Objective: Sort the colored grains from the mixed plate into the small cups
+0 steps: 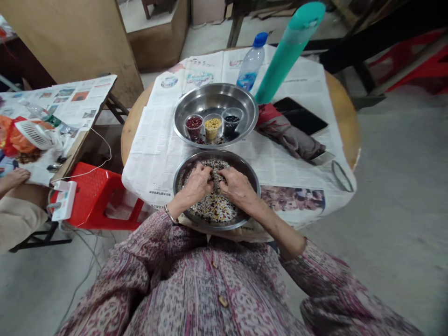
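Observation:
Both hands work inside a near steel bowl point(256, 196) that holds a loose mix point(213, 205) of white grains with dark and yellow beans. My left hand point(198, 184) is curled, its fingertips down in the mix; what they pinch is too small to make out. Facing it from the right, my right hand point(238, 184) has its thumb and fingers drawn together over the grains, their tips partly hidden. Just beyond, a wider steel bowl point(217, 93) contains a cup of dark red beans point(193, 123), a cup of yellow kernels point(212, 127) and a cup of black beans point(231, 123).
Newspaper point(147, 140) covers the round table. Behind the far bowl stand a plastic bottle point(251, 63) and a tall teal bottle point(290, 51). A folded umbrella point(290, 135) and a black tablet-like item point(301, 114) lie rightward. At left are a red stool point(94, 196) and another person's hand point(16, 179).

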`<state>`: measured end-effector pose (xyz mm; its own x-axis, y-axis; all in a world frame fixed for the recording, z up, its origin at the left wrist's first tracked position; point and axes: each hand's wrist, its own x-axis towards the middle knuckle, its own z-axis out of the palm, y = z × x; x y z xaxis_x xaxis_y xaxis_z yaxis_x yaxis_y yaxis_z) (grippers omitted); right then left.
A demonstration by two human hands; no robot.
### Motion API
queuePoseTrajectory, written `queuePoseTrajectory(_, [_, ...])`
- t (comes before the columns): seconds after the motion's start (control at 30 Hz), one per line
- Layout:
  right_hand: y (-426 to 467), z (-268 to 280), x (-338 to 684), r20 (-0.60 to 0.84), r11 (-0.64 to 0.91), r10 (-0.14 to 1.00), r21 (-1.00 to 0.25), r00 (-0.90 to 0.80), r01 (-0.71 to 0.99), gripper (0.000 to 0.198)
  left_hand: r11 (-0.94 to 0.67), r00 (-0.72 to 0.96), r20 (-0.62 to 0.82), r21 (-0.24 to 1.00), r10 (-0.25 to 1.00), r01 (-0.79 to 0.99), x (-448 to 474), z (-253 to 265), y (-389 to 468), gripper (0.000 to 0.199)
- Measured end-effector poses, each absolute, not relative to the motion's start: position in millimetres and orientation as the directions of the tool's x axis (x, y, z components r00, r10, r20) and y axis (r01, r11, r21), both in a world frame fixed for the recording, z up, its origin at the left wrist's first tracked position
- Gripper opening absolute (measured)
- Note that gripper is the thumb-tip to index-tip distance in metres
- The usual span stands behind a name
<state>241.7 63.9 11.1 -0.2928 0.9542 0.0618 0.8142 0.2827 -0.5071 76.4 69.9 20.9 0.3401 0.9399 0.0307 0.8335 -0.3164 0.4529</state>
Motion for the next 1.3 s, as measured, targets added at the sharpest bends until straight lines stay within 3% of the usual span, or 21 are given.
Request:
queuePoseTrajectory(0.2, [59, 22, 237, -0.059, 0.173, 0.946, -0.739, -0.319, 0.651, 0.030, -0.156, 0.301, -0.115, 0.655, 0.947, 0.740, 74, 36, 61, 0.034])
queuePoseTrajectory(0.4, [23, 29, 250, 0.052, 0.338, 0.873, -0.783, -0.485, 0.523, 0.033, -0.287, 0.475, -0.085, 0.699, 0.876, 0.655, 49, 45, 22, 0.034])
queuePoseTrajectory(0.53, [4, 37, 258, 0.120, 0.505, 0.767, -0.719, -0.631, 0.478, 0.032, -0.442, 0.604, -0.054, 0.630, 0.795, 0.639, 43, 58, -3, 0.029])
queuePoseTrajectory(0.67, [-9, 42, 255, 0.064, 0.604, 0.672, -0.624, -0.737, 0.496, 0.030, -0.574, 0.683, -0.064, 0.487, 0.728, 0.658, 39, 59, -11, 0.024])
queuePoseTrajectory(0.8, [-14, 36, 243, -0.020, 0.649, 0.620, -0.547, -0.784, 0.528, 0.031, -0.584, 0.622, 0.042, 0.397, 0.782, 0.708, 31, 44, -7, 0.022])
queuePoseTrajectory(0.93, [-6, 29, 240, -0.064, 0.622, 0.716, -0.395, -0.695, 0.676, 0.031, -0.546, 0.537, 0.153, 0.428, 0.829, 0.720, 27, 28, -4, 0.024])
queuePoseTrajectory(1.03, [8, 32, 247, -0.083, 0.506, 0.833, -0.282, -0.546, 0.815, 0.031, -0.543, 0.514, 0.191, 0.422, 0.836, 0.726, 28, 22, -4, 0.022])
queuePoseTrajectory(1.2, [32, 39, 245, 0.076, 0.423, 0.904, -0.296, -0.420, 0.857, 0.027, -0.537, 0.474, 0.253, 0.411, 0.843, 0.737, 32, 19, -6, 0.019])
queuePoseTrajectory(1.3, [43, 38, 229, 0.098, 0.419, 0.907, -0.282, -0.409, 0.863, 0.040, -0.541, 0.441, 0.319, 0.414, 0.839, 0.732, 33, 18, -7, 0.018])
